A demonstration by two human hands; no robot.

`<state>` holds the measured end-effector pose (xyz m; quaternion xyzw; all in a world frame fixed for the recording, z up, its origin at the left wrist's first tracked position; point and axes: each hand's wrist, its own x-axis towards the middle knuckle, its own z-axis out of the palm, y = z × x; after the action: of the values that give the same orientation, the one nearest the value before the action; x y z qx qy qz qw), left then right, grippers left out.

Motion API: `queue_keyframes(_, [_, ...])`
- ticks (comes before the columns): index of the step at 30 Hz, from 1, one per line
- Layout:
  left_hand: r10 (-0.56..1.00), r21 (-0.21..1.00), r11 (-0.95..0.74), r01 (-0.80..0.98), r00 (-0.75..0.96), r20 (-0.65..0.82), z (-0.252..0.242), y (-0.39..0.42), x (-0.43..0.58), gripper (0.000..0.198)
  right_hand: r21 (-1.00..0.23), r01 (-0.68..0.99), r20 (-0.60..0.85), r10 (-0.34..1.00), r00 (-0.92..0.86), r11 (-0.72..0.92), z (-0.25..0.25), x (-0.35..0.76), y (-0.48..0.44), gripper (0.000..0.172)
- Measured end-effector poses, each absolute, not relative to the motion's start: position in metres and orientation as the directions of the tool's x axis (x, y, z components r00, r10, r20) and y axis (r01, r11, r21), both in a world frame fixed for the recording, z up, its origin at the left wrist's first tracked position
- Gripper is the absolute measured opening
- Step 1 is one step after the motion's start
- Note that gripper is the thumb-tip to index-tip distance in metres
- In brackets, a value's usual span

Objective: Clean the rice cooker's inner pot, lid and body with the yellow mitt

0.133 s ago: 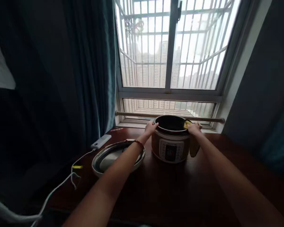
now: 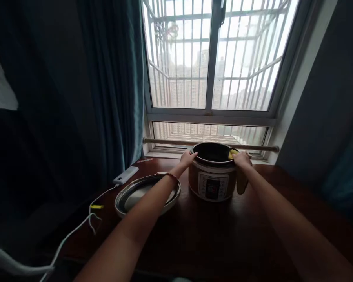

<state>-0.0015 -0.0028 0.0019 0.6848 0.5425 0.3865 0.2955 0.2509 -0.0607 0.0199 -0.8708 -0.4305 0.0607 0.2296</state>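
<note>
Cooker (image 2: 213,187) between fingers (image 2: 193,155), rim (image 2: 213,161) apparently gripped

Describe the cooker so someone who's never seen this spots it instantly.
Find the window with bars outside, then the dark reddish-brown table below it. Near the window, the cooker stands with its rim between the left hand and right hand. Unlike the shallow, round, lid-like piece beside it, it's tall and open-topped with a front control panel.
</note>
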Motion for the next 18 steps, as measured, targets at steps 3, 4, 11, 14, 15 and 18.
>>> queue_keyframes(3, [0.975,0.808,-0.221,0.546,0.144,0.169,0.004,-0.002,-0.002,0.031,-0.461,0.684,0.09,0.736,0.671,-0.566,0.024,0.249,-0.063,0.05])
queue_keyframes(4, [0.976,0.806,-0.215,0.551,0.149,0.159,0.005,-0.002,-0.002,0.031,-0.463,0.681,0.091,0.734,0.673,-0.568,0.026,0.25,-0.063,0.051])
queue_keyframes(11, [0.985,0.829,-0.166,0.535,0.128,0.114,0.01,-0.002,0.003,0.033,-0.446,0.74,0.106,0.792,0.602,-0.503,0.032,0.26,-0.061,0.044])
queue_keyframes(14, [0.989,0.846,-0.148,0.512,0.102,0.111,0.013,-0.006,0.005,0.033,-0.438,0.754,0.127,0.797,0.59,-0.489,0.03,0.263,-0.059,0.041])
queue_keyframes(15, [0.989,0.851,-0.143,0.506,0.094,0.11,0.013,-0.007,0.006,0.033,-0.44,0.756,0.133,0.797,0.589,-0.485,0.029,0.263,-0.058,0.041])
queue_keyframes(18, [0.991,0.862,-0.131,0.49,0.078,0.106,0.013,-0.011,0.006,0.033,-0.451,0.753,0.147,0.793,0.591,-0.478,0.028,0.263,-0.058,0.041])
